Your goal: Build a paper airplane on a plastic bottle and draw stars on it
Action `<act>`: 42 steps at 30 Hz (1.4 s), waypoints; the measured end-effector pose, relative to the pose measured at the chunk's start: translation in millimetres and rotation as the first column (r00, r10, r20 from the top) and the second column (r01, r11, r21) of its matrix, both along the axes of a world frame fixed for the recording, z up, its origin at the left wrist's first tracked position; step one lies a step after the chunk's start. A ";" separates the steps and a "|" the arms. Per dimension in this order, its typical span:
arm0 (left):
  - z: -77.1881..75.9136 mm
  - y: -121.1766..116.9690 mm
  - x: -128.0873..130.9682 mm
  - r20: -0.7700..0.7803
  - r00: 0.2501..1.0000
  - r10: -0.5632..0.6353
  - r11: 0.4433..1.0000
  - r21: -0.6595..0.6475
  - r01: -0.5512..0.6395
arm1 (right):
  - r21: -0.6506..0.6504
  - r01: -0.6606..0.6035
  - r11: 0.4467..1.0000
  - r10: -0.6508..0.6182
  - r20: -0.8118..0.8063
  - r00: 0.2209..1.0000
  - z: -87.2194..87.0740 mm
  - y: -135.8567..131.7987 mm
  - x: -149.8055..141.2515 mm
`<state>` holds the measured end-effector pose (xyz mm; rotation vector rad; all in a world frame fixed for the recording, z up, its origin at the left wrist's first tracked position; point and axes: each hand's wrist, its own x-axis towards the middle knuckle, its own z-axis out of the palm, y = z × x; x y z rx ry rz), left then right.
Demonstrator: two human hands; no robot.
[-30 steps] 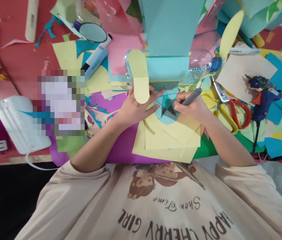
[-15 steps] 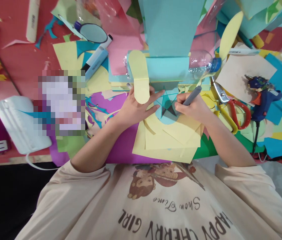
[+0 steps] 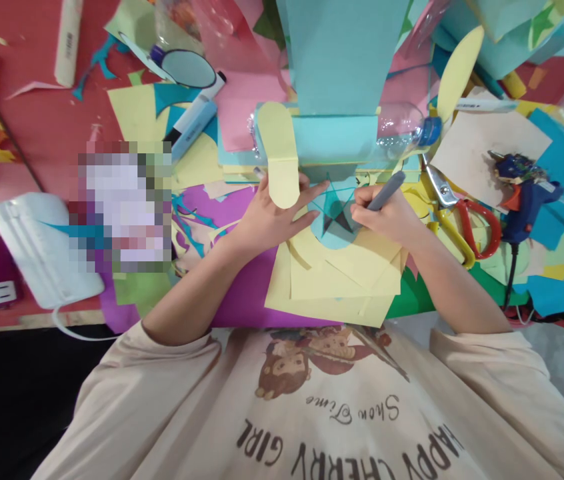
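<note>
My right hand (image 3: 379, 212) is closed round a grey marker (image 3: 386, 192), its tip hidden behind my fingers at the right side of a light blue paper circle (image 3: 338, 239). On that circle is a drawn star (image 3: 335, 212), partly filled in dark. My left hand (image 3: 275, 212) lies with thumb and index finger spread, fingertips at the circle's left edge. A pale yellow paper piece with rounded ends (image 3: 282, 153) sticks out over its knuckles and hides some fingers. Beneath the circle lie pale yellow sheets (image 3: 332, 280).
Ahead lies a clear plastic bottle (image 3: 402, 130) wrapped in light blue paper. To the right are red-and-yellow-handled scissors (image 3: 479, 230) and a blue glue gun (image 3: 522, 213). A white corded device (image 3: 47, 250), markers (image 3: 195, 117) and paper scraps lie to the left.
The grey marker and my right hand have shifted very slightly. My left hand stays in place on the paper.
</note>
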<state>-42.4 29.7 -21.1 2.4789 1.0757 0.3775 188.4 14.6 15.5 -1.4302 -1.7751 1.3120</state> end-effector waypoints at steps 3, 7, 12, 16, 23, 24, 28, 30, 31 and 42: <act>1.8 0.2 0.0 -0.002 1.000 -0.006 1.000 0.004 0.006 | 0.010 0.152 0.988 -0.148 -0.180 0.972 -5.2 2.3 2.3; 3.5 -0.1 0.8 0.001 1.000 0.017 1.000 0.002 -0.017 | 0.027 0.289 0.957 -0.270 -0.280 0.921 -11.0 4.5 2.9; 3.0 -1.5 1.4 0.002 0.999 0.045 0.999 0.014 -0.045 | 0.054 0.245 0.968 -0.223 -0.267 0.938 -12.8 5.9 -0.2; 1.5 -1.9 1.8 0.002 0.998 0.058 0.998 0.007 -0.058 | 0.051 0.263 0.963 -0.238 -0.290 0.927 -14.7 7.2 -1.7; -4.5 -1.3 3.6 -0.014 0.996 0.087 0.996 0.028 -0.087 | 0.127 0.253 0.959 -0.213 -0.267 0.940 -16.7 8.1 -3.1; -5.3 -1.3 3.8 -0.017 0.996 0.092 0.995 0.035 -0.092 | 0.138 0.252 0.958 -0.210 -0.262 0.942 -17.4 8.0 -3.2; -7.2 -1.4 4.2 -0.006 0.995 0.097 0.994 0.045 -0.097 | 0.162 0.256 0.953 -0.216 -0.228 0.949 -19.9 7.7 -3.6; -7.0 -1.4 4.0 0.001 0.996 0.091 0.995 0.036 -0.091 | 0.169 0.257 0.952 -0.219 -0.215 0.952 -20.5 7.4 -3.7; -6.6 -1.3 4.0 0.004 0.996 0.088 0.996 0.032 -0.088 | 0.171 0.256 0.951 -0.218 -0.210 0.953 -20.6 7.3 -3.7; -3.7 -1.1 4.4 0.014 0.995 0.095 0.995 -0.009 -0.094 | 0.188 0.226 0.956 -0.200 -0.151 0.968 -17.7 6.2 -3.5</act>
